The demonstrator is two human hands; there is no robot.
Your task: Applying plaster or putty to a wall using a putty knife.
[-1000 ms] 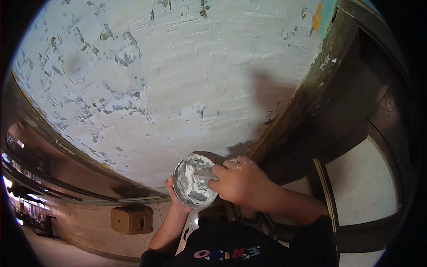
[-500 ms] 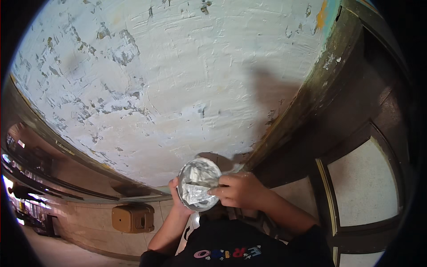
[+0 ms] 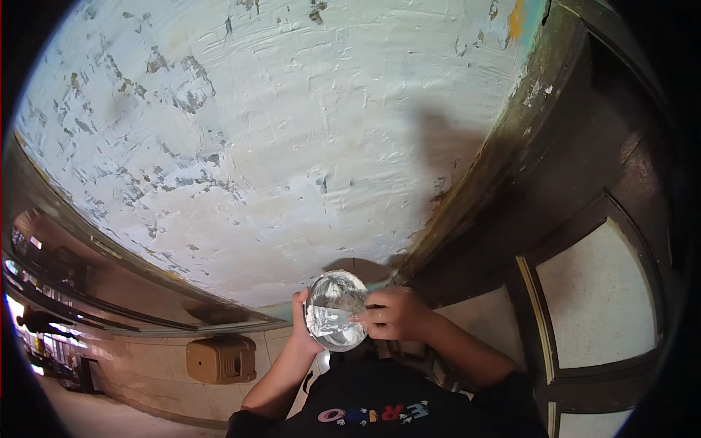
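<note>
My left hand (image 3: pixel 304 321) is wrapped round the side of a round tub (image 3: pixel 309 293) that holds white paste. The tub is held up in front of my chest, its open mouth facing me. Between the fingers of my right hand (image 3: pixel 398 314) is a flat putty knife (image 3: pixel 330 321), its blade inside the tub and smeared with the paste. The knife's handle is mostly hidden by my fingers. Beyond the tub rises a wall (image 3: pixel 292 139) coated in whitish, uneven filler, with grey bare patches mostly at the left.
A worn wooden frame (image 3: pixel 504 146) edges the wall on the right, beside a dark door with pale panels (image 3: pixel 595 299). A brown plastic stool (image 3: pixel 220 359) stands on the tiled floor at lower left. Dark furniture (image 3: pixel 80 372) lies farther left.
The tub and both hands have shifted slightly right and down in the view. The putty knife's blade has changed its angle within the tub, lying more level now.
</note>
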